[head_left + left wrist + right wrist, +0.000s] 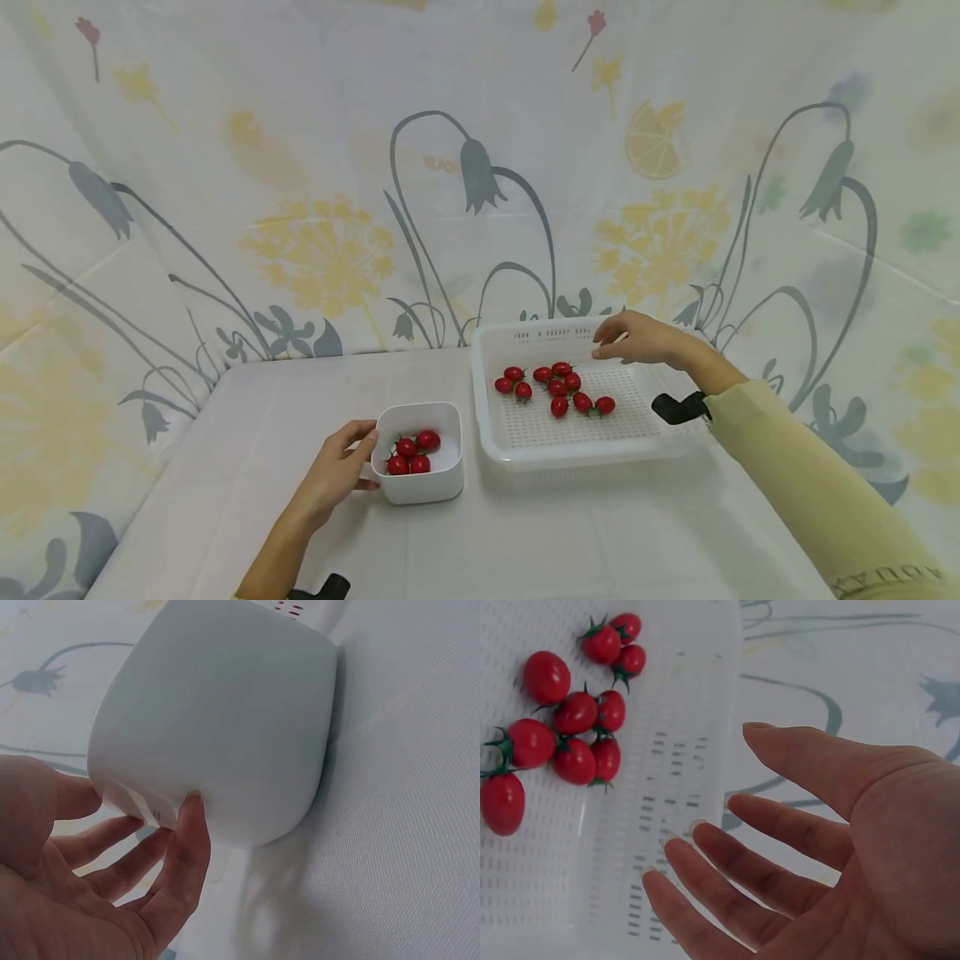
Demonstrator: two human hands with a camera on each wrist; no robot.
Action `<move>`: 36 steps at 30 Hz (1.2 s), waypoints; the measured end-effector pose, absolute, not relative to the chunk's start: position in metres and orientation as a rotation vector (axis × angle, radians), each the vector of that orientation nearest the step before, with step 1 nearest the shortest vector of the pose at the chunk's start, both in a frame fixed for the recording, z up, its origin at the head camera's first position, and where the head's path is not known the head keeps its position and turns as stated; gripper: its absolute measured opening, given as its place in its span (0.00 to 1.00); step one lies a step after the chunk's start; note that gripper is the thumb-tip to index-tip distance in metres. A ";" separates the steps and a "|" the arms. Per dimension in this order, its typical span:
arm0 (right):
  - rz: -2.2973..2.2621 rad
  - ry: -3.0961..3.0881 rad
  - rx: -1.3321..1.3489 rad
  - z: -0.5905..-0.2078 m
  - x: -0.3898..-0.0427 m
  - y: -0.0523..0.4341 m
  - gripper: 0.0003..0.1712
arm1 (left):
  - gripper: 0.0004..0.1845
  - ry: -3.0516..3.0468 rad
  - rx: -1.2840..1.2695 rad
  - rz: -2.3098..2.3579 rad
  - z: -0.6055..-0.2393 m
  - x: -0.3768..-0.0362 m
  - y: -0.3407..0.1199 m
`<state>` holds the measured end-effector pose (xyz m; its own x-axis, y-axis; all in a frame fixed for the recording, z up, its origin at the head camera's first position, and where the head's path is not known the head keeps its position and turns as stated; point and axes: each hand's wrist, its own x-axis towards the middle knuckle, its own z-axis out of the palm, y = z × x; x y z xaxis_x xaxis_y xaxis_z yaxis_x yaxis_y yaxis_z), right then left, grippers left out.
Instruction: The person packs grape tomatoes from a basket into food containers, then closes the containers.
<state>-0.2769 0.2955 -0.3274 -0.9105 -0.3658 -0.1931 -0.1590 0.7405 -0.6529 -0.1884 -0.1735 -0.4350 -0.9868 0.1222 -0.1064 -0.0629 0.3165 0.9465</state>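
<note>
A small white square bowl [420,486] [225,720] stands on the table with several cherry tomatoes [411,452] inside. My left hand [352,457] [135,832] rests against its left wall, thumb by the rim and fairly straight fingers touching the side. To the right sits a white perforated tray [570,454] [667,787] with several more red cherry tomatoes [555,388] [574,735] clustered in it. My right hand [606,342] [720,847] hovers over the tray's far edge, fingers extended and spread, holding nothing.
The table [600,542] is covered with a white cloth. A floral-printed sheet [480,167] hangs behind and to both sides. Black wrist-camera mounts [678,407] show at my right wrist and at the bottom edge by my left forearm.
</note>
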 end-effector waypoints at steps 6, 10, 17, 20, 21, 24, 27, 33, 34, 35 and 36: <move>-1.044 2.504 -0.307 -0.340 -0.290 0.312 0.29 | 0.21 2.419 0.058 1.742 -0.434 -0.189 -0.172; -1.088 2.457 -0.226 -0.349 -0.297 0.318 0.29 | 0.21 2.423 0.060 1.741 -0.435 -0.189 -0.172; -1.150 2.376 -0.095 -0.364 -0.304 0.323 0.28 | 0.20 2.417 0.044 1.744 -0.435 -0.189 -0.172; -1.162 2.326 -0.060 -0.369 -0.305 0.325 0.28 | 0.21 2.418 0.054 1.744 -0.435 -0.189 -0.172; -1.167 2.309 -0.044 -0.370 -0.305 0.326 0.27 | 0.21 2.420 0.059 1.742 -0.435 -0.189 -0.172; -1.171 2.274 -0.009 -0.375 -0.306 0.327 0.26 | 0.21 2.422 0.074 1.740 -0.435 -0.189 -0.171; -1.177 2.252 0.060 -0.382 -0.306 0.328 0.24 | 0.22 2.423 0.074 1.740 -0.435 -0.189 -0.171; -1.200 2.178 0.145 -0.397 -0.307 0.325 0.21 | 0.21 2.425 0.041 1.741 -0.434 -0.188 -0.171; -1.203 2.160 0.139 -0.399 -0.307 0.325 0.21 | 0.21 2.426 0.043 1.740 -0.434 -0.188 -0.171; -1.206 2.142 0.143 -0.400 -0.307 0.324 0.21 | 0.21 2.428 0.038 1.740 -0.434 -0.188 -0.172; -1.209 2.125 0.142 -0.402 -0.307 0.324 0.21 | 0.21 2.430 0.042 1.739 -0.434 -0.188 -0.172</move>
<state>-0.3072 0.3235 -0.4020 -0.7635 -0.2264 -0.6048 0.4045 0.5625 -0.7211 -0.1877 -0.1716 -0.4339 -0.9879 0.1117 -0.1079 -0.0661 0.3262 0.9430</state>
